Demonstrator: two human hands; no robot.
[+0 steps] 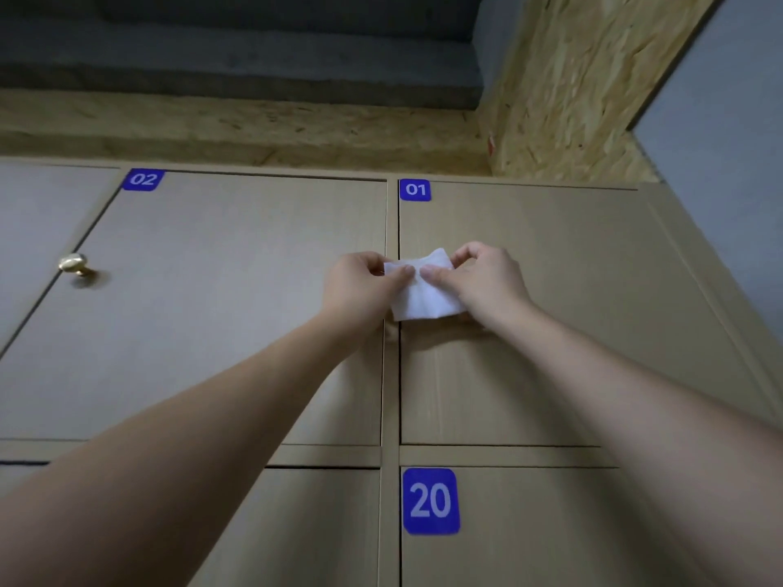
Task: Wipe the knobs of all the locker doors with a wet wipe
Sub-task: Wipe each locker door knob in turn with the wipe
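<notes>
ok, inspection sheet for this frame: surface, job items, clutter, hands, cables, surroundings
Surface: light wood locker doors, closed; blue tags 02, 01, 20.
Job's things: white wet wipe held in front of door 01, near its left edge; one brass knob in view, on the left edge of door 02. Door 01's knob is not visible.
Clutter: nothing seen.
Hands: left hand and right hand both pinch the wipe's top, thumbs in front.
Cables: nothing seen.
Surroundings: chipboard panel above and to the right, grey wall at right, dark recess overhead.
</notes>
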